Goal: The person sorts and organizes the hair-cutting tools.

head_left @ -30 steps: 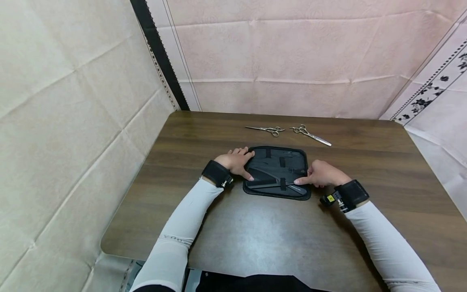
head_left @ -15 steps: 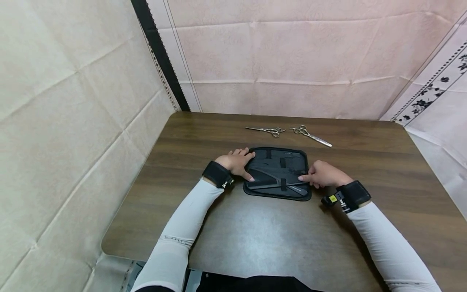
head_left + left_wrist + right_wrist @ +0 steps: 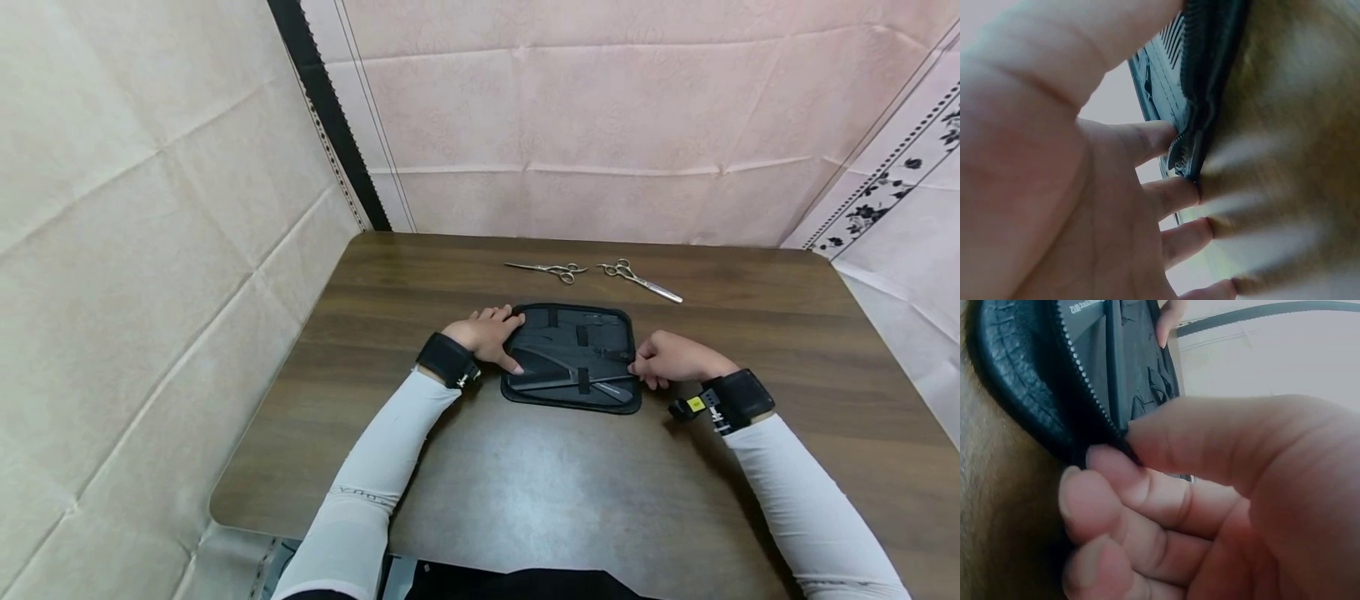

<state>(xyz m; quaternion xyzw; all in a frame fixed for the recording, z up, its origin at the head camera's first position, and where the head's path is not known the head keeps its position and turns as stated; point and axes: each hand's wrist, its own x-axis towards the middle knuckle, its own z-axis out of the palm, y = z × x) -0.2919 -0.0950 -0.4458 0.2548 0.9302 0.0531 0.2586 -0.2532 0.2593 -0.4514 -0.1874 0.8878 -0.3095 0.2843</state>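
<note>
at the left, the left hand (image 3: pixel 487 335) lies with its fingers straight and spread at the left edge of the black case (image 3: pixel 555 333), its thumb reaching over onto the case; it grips nothing and seems to steady, so a light, flat press there serves better than a squeeze. the case lies open, face up, on the brown table (image 3: pixel 300 467), between the two hands. toward its near side a long slim tool (image 3: pixel 547 384) sits under a small strap (image 3: pixel 583 379); it is best left lying flat there, clear of the rim. beyond the case, the left scissors (image 3: pixel 551 269) and, further right, the right scissors (image 3: pixel 637 280) rest well apart from the fingers, so neither needs attention. at the right, the right hand (image 3: pixel 671 358) pinches the zip edge (image 3: pixel 1088 381) of the case between thumb and forefinger. that hold looks sound if the thumb bears only on the edge; any pull should be gentle and even, lest the case slide or the toothed rim twist.
</note>
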